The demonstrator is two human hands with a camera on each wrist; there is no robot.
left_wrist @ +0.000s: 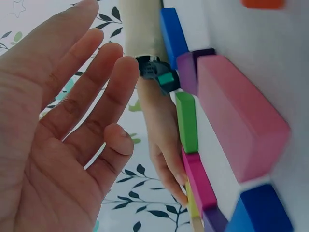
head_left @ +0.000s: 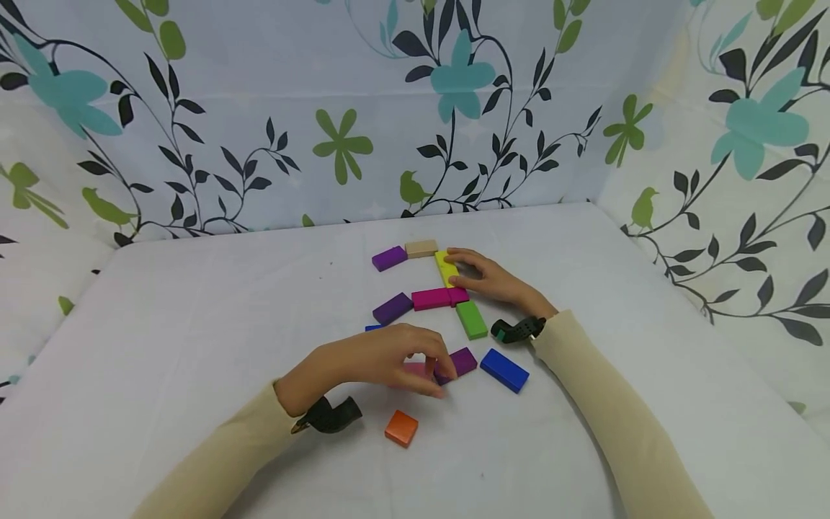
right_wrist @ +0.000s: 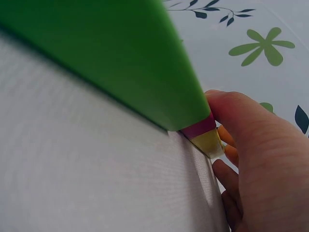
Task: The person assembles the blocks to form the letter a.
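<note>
My right hand (head_left: pixel 489 277) pinches a yellow block (head_left: pixel 446 268) end to end, thumb at the near end and fingertips at the far end. That yellow block adjoins a tan block (head_left: pixel 421 249) and the magenta blocks (head_left: pixel 431 299). A green block (right_wrist: pixel 130 63) looms large in the right wrist view, on the near side of the thumb. Over a pink block (left_wrist: pixel 239 111) and a purple block (head_left: pixel 463 362) hovers my left hand (head_left: pixel 389 358), its fingers loosely bent and its palm bare. In the head view this hand hides most of the pink block.
Two more purple blocks, one at the far left (head_left: pixel 389 258) and one in the middle (head_left: pixel 392 308), lie in the winding row. A blue block (head_left: pixel 504 370) lies to the right, an orange block (head_left: pixel 401 429) nearest. Another blue block (left_wrist: pixel 260 212) is mostly hidden behind the left hand.
</note>
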